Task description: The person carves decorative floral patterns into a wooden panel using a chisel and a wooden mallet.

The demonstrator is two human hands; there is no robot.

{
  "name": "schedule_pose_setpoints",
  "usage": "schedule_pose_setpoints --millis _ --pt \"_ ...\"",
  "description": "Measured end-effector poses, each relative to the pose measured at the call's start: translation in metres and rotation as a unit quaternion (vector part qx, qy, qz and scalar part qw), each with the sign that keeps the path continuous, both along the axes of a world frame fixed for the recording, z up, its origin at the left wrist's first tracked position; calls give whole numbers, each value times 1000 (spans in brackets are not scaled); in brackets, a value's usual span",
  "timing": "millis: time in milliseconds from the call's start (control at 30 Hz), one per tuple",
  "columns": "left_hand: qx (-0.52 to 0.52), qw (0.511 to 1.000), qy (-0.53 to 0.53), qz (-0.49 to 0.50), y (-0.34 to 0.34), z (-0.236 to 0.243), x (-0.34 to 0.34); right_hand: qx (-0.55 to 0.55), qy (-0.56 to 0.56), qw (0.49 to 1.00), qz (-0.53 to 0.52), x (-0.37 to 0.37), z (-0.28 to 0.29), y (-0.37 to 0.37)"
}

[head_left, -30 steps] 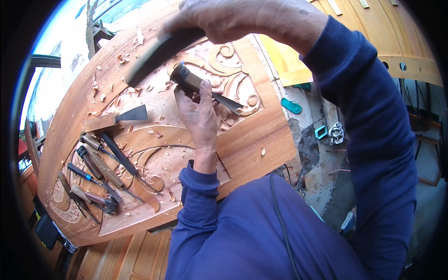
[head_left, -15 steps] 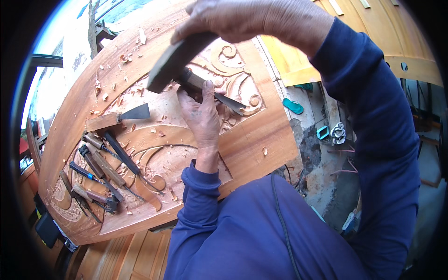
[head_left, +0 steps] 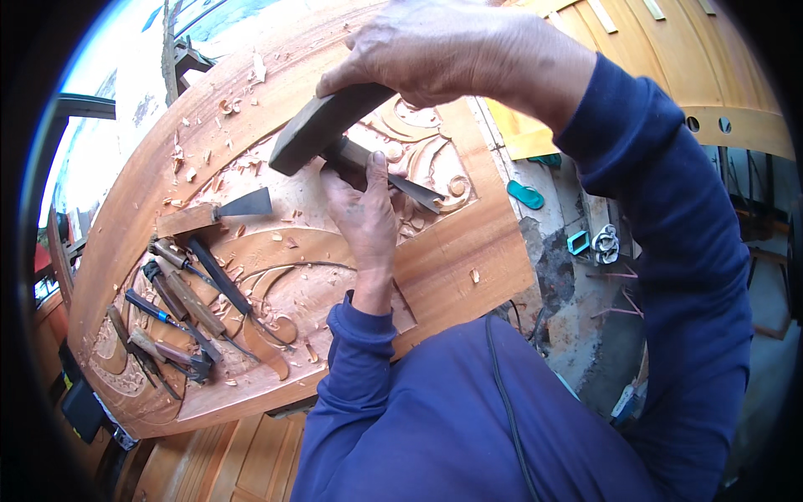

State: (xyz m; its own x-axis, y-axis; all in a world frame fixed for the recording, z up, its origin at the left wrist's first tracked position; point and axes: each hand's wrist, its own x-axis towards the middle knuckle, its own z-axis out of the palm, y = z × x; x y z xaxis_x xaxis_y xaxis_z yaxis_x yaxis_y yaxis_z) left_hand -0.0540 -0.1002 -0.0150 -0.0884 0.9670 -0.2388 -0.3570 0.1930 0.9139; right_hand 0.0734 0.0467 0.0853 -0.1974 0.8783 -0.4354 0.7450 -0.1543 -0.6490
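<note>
In the head view, the left hand [head_left: 365, 217] grasped a flat chisel [head_left: 416, 193], thumb and fingers closed around its handle, above the carved wooden panel [head_left: 456, 259]. The right hand [head_left: 447, 58] gripped a dark block-shaped mallet [head_left: 324, 124], fingers partly hidden. The mallet was at the handle's butt, up-left of the left fingers; contact could not be confirmed. The chisel's long axis ran upper left to lower right, blade pointing lower right, beside the scroll relief [head_left: 457, 186].
</note>
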Motion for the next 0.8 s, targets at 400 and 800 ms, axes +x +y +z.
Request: schedule_pose_setpoints --millis 400,800 --pt "25 997 -22 68 -15 39 -6 211 -52 932 289 14 43 -10" --pt "40 996 -5 -74 22 8 -12 264 55 938 217 29 63 -24"
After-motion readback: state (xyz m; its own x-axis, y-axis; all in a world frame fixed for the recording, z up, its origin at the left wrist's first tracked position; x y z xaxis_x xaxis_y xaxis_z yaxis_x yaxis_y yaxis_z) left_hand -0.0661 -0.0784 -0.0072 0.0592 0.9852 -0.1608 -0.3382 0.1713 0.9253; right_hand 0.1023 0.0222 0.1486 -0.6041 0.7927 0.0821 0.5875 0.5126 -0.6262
